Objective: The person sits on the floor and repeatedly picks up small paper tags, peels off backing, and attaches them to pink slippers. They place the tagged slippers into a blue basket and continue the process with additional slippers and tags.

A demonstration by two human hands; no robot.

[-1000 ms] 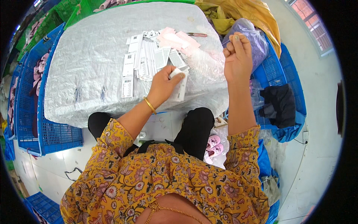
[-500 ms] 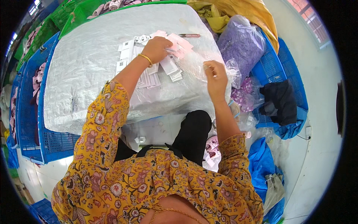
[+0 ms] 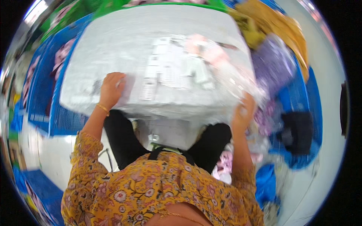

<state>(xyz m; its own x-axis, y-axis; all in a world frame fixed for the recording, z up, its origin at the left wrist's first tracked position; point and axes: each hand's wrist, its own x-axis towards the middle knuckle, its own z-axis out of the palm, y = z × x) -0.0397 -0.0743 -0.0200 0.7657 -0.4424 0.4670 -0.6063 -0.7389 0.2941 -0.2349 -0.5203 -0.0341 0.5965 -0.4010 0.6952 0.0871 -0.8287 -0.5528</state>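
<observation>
My left hand [image 3: 112, 89] rests at the near left part of the plastic-covered table [image 3: 113, 41], its fingers bent and thumb apart, with nothing seen in it. By the right edge of the table is my right hand [image 3: 243, 111], beside crumpled clear plastic [image 3: 241, 83]. Motion smears its fingers, so whether it grips the plastic does not show. Between the hands lie white printed cards [image 3: 162, 49] in rows and piles. Pale pink cards [image 3: 217, 52] are spread at their right, and a dark reddish cutter-like tool [image 3: 227, 46] lies behind those.
Blue crates [image 3: 68, 81] with pinkish items stand at the left, green crates [image 3: 107, 9] behind. A bag of purple material [image 3: 273, 62], yellow cloth [image 3: 277, 22] and a black cloth [image 3: 298, 132] over a blue crate [image 3: 301, 88] are at the right. My knees are below the table's near edge.
My left hand has left the cards and moved left and nearer to me. My right hand has come down to the table's right edge. The whole view has shifted and blurred.
</observation>
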